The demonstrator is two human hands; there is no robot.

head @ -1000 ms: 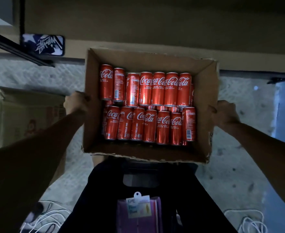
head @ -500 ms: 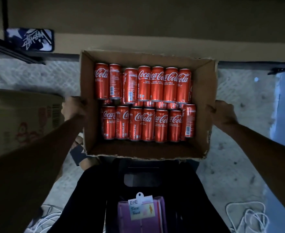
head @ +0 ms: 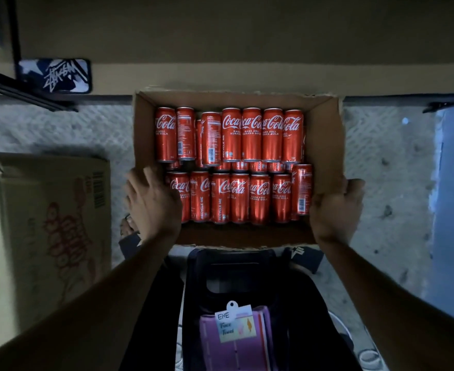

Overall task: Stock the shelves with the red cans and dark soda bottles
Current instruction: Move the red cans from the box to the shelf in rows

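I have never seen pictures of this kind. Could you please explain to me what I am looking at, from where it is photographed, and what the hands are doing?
No machine is here: a person wears a camera on the head, so the picture looks down along both arms. Between the hands is an open cardboard box filled with red cans lying in two rows, with more underneath. The left hand reaches over the box's left wall with spread fingers and holds nothing. The right hand lies against the right wall; whether its fingers grip it I cannot tell. Under the box is a pale rough floor. Another carton stands at the left. Near the person's body is a purple towel pack with a label. No shelves or bottles are visible.
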